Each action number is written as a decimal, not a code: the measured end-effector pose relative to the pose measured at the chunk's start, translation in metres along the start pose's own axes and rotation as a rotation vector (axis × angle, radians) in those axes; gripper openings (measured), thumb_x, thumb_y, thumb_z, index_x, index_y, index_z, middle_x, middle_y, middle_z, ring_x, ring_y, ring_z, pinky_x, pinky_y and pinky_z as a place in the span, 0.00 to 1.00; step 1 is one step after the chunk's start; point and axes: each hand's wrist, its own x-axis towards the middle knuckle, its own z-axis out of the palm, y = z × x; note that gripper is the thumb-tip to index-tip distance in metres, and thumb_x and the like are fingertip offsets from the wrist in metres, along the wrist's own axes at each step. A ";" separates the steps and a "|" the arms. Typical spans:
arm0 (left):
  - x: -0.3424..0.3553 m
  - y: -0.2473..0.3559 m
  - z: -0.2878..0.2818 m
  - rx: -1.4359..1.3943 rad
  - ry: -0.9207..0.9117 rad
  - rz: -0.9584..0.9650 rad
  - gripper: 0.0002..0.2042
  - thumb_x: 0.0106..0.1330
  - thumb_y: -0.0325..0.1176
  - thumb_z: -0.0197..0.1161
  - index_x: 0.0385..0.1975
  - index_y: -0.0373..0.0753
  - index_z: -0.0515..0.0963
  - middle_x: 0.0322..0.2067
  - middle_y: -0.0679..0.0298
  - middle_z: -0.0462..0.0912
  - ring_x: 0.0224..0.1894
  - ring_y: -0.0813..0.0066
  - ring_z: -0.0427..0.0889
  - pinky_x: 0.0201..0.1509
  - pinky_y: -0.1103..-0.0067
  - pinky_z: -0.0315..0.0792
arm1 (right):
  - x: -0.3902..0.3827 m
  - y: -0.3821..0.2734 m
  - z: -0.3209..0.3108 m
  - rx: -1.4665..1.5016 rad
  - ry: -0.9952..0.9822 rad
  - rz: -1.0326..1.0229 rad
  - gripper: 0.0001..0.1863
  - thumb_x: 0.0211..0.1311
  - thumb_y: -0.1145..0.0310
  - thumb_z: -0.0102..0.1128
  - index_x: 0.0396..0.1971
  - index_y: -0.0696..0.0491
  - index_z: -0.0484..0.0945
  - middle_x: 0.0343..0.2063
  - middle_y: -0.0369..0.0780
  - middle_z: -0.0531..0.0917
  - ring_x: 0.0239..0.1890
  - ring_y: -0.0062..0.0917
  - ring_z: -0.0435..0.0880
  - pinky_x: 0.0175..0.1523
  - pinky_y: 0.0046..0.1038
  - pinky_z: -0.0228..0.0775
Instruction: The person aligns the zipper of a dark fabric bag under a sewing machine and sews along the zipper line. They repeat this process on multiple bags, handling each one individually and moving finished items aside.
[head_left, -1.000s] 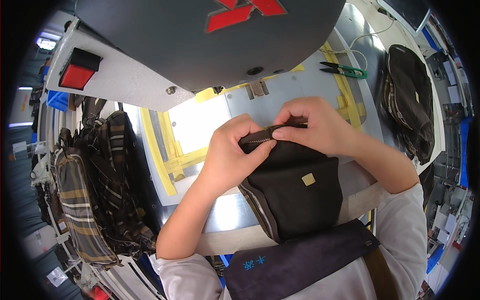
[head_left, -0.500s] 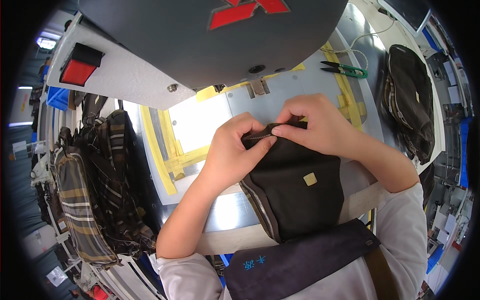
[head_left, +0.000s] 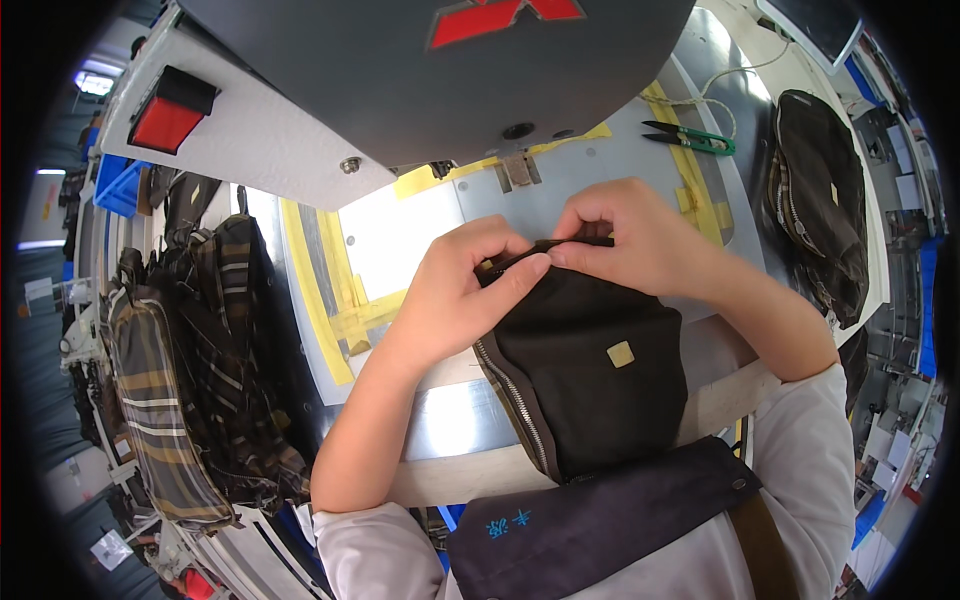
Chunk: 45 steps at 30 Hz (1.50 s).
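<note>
A dark brown bag piece [head_left: 590, 390] with a small cream square patch lies at the table's front edge, its upper edge raised in both hands. A metal zipper [head_left: 522, 410] runs down its left side. My left hand [head_left: 475, 285] pinches the top edge between thumb and fingers. Right beside it, my right hand [head_left: 630, 240] grips the same edge, the two thumbs almost touching. The fold between the fingertips is partly hidden.
A grey sewing machine head [head_left: 450, 90] overhangs the work plate, with a red switch [head_left: 168, 118] on its white arm. Green thread snips [head_left: 695, 138] lie at the back right. Another dark bag [head_left: 825, 200] rests at the right; plaid bags [head_left: 160, 400] are piled at the left.
Both hands have shifted slightly away from me with the bag's top edge. The zipper teeth at that edge, visible before, are now mostly covered. The grip stays on the bag.
</note>
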 end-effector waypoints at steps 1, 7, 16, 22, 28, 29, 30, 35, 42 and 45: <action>0.001 0.000 -0.001 0.000 -0.011 -0.015 0.09 0.62 0.32 0.65 0.29 0.31 0.78 0.23 0.65 0.73 0.26 0.79 0.69 0.30 0.80 0.64 | 0.001 -0.002 -0.001 -0.027 -0.034 0.022 0.09 0.55 0.68 0.66 0.27 0.60 0.80 0.20 0.39 0.80 0.23 0.21 0.75 0.32 0.24 0.68; 0.002 -0.007 -0.002 -0.059 0.011 0.023 0.08 0.64 0.31 0.63 0.29 0.31 0.79 0.22 0.66 0.73 0.26 0.79 0.68 0.31 0.80 0.63 | 0.008 -0.007 -0.007 -0.012 -0.121 0.109 0.08 0.57 0.70 0.66 0.29 0.60 0.80 0.23 0.34 0.80 0.27 0.14 0.74 0.34 0.20 0.68; 0.012 -0.016 0.005 0.334 0.319 0.232 0.05 0.60 0.28 0.64 0.26 0.33 0.79 0.23 0.61 0.74 0.27 0.67 0.71 0.33 0.73 0.66 | 0.022 0.010 0.000 -0.122 0.119 -0.055 0.09 0.55 0.66 0.64 0.27 0.57 0.80 0.22 0.42 0.82 0.25 0.30 0.79 0.32 0.30 0.69; 0.022 -0.013 0.008 0.523 0.468 0.116 0.04 0.55 0.28 0.66 0.24 0.36 0.80 0.21 0.62 0.75 0.28 0.63 0.72 0.34 0.70 0.67 | 0.041 0.012 -0.004 -0.395 0.112 0.030 0.11 0.51 0.63 0.62 0.25 0.56 0.81 0.23 0.44 0.83 0.28 0.37 0.81 0.35 0.35 0.72; 0.040 -0.012 0.006 0.516 0.414 0.002 0.05 0.57 0.31 0.64 0.28 0.36 0.80 0.20 0.61 0.80 0.27 0.66 0.77 0.35 0.73 0.71 | 0.055 0.013 -0.019 -0.484 0.062 0.078 0.10 0.49 0.63 0.60 0.24 0.55 0.83 0.24 0.44 0.84 0.30 0.37 0.83 0.37 0.35 0.74; 0.043 -0.013 0.006 0.535 0.404 -0.003 0.06 0.58 0.32 0.64 0.30 0.35 0.80 0.22 0.61 0.82 0.27 0.68 0.80 0.35 0.75 0.72 | 0.057 0.018 -0.021 -0.477 0.071 0.066 0.10 0.49 0.63 0.60 0.24 0.55 0.83 0.24 0.44 0.84 0.30 0.37 0.83 0.37 0.35 0.74; 0.044 -0.015 0.006 0.555 0.394 -0.009 0.08 0.60 0.33 0.63 0.32 0.35 0.79 0.24 0.60 0.83 0.26 0.71 0.82 0.36 0.77 0.73 | 0.059 0.020 -0.023 -0.469 0.078 0.054 0.10 0.48 0.64 0.60 0.24 0.55 0.83 0.24 0.44 0.84 0.31 0.37 0.83 0.37 0.35 0.74; 0.050 -0.022 0.002 0.479 0.462 -0.005 0.08 0.58 0.32 0.63 0.29 0.33 0.80 0.23 0.56 0.83 0.29 0.58 0.81 0.36 0.69 0.73 | 0.070 0.021 -0.023 -0.500 0.097 0.076 0.10 0.47 0.64 0.60 0.24 0.54 0.83 0.24 0.44 0.84 0.31 0.37 0.84 0.38 0.35 0.75; 0.058 -0.021 0.003 0.458 0.452 -0.018 0.10 0.62 0.33 0.63 0.37 0.34 0.80 0.27 0.58 0.84 0.30 0.69 0.84 0.37 0.75 0.74 | 0.077 0.030 -0.030 -0.450 0.093 0.057 0.09 0.47 0.65 0.61 0.25 0.54 0.83 0.24 0.45 0.84 0.31 0.37 0.83 0.38 0.35 0.74; 0.057 -0.024 0.000 0.531 0.442 -0.039 0.10 0.61 0.33 0.63 0.38 0.35 0.80 0.28 0.58 0.84 0.29 0.69 0.83 0.36 0.76 0.74 | 0.077 0.034 -0.024 -0.502 0.193 -0.043 0.10 0.47 0.64 0.61 0.25 0.54 0.83 0.24 0.44 0.84 0.31 0.38 0.83 0.38 0.35 0.74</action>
